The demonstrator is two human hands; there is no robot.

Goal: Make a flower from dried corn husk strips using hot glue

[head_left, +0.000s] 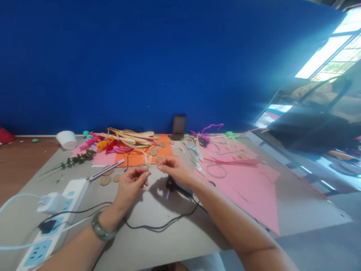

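Note:
My left hand [132, 186] pinches a small pale dried-husk piece [148, 162] between thumb and fingers, its pointed tips standing upward. Just to its right, my right hand [177, 170] is closed in a pinch, its fingertips a short gap away from the husk. Whatever those fingers hold, if anything, is too small to make out. Beneath the right hand lies a black tool with a cord, apparently a glue gun [170, 183], partly covered by the hand and wrist.
Dried husk strips [132, 136] lie over orange paper [135, 160]. Pink paper [251, 195] covers the right side. At left are a power strip [75, 188], a pen [107, 170], a leafy sprig [75, 160] and a white cup [67, 140]. A black cord [158, 227] crosses the front.

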